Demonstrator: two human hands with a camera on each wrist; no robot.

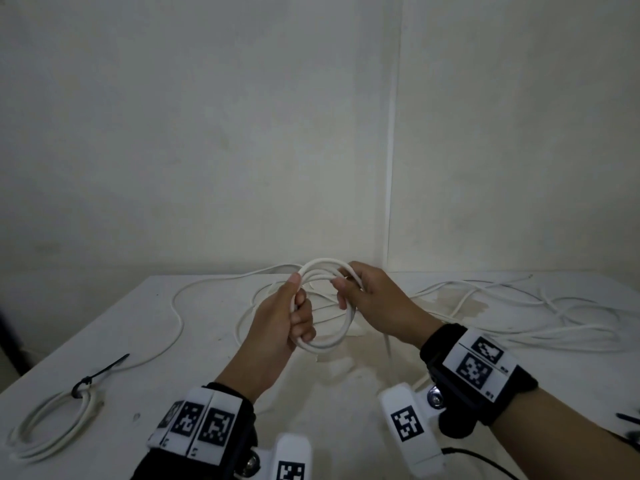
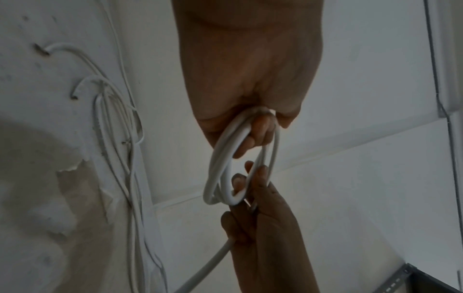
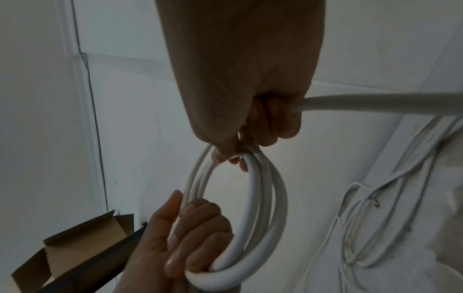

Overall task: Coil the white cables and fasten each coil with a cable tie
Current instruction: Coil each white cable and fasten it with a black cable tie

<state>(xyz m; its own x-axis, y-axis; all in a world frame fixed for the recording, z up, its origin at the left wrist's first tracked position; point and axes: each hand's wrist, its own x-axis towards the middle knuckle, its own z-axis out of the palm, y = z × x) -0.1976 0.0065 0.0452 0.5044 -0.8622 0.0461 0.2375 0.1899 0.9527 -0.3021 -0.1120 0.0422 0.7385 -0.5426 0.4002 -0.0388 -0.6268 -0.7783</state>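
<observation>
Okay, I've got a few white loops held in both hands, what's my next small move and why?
Probably wrap one more loop: the left hand grips the coil, while the right hand holds cable that trails off loose, so there seems more to wind before tying.

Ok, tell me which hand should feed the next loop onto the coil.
Right. The left hand grips the bundled coil with fingers curled through it, serving as the anchor. The right hand pinches the coil's far side, and the loose cable tail runs out of its grip, so it probably guides the next turn.
</observation>
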